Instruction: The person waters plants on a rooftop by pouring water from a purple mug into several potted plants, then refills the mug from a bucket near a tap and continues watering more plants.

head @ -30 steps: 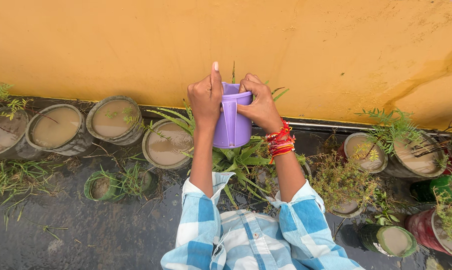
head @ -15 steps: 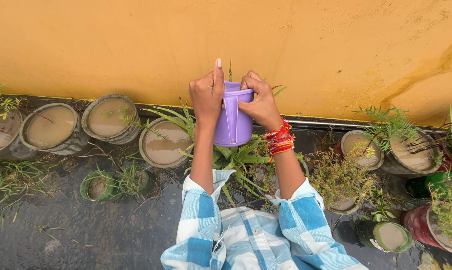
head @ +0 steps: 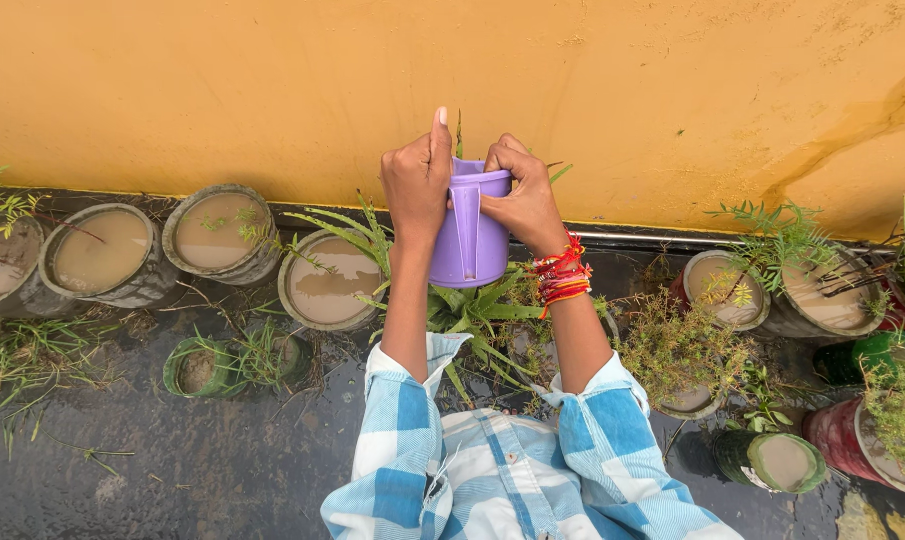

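Item 1: purple plastic jug [head: 469,235], handle facing me, held upright in front of the yellow wall [head: 272,90] and directly above the spiky green plant [head: 472,315]. Whether it holds anything cannot be told from this angle.

Item 2: my left hand [head: 415,185], grip clamped on the jug's left side, 1 finger pointing straight up past the rim.

Item 3: my right hand [head: 522,205], grip clamped on the jug's right side and rim, fingers curled over the top edge. Red and orange thread bands [head: 560,275] circle that wrist.

Item 4: blue-and-white checked shirt sleeves [head: 502,470], rolled, below the jug.

Item 5: 3 round pots filled with muddy water, left of the jug along the foot of the wall: nearest one [head: 324,280] just beside the spiky plant, next one [head: 215,233] further left, the last [head: 102,253] beyond that.

Item 6: small green pot [head: 200,367] with grass, lower left of the jug, on the wet dark ground [head: 172,470].

Item 7: right of the jug, a pot of feathery weeds [head: 687,360], 2 water-filled pots [head: 724,290] and [head: 832,300] near the wall, a green-banded pot [head: 777,462] and a red pot [head: 862,440] well apart at the lower right.
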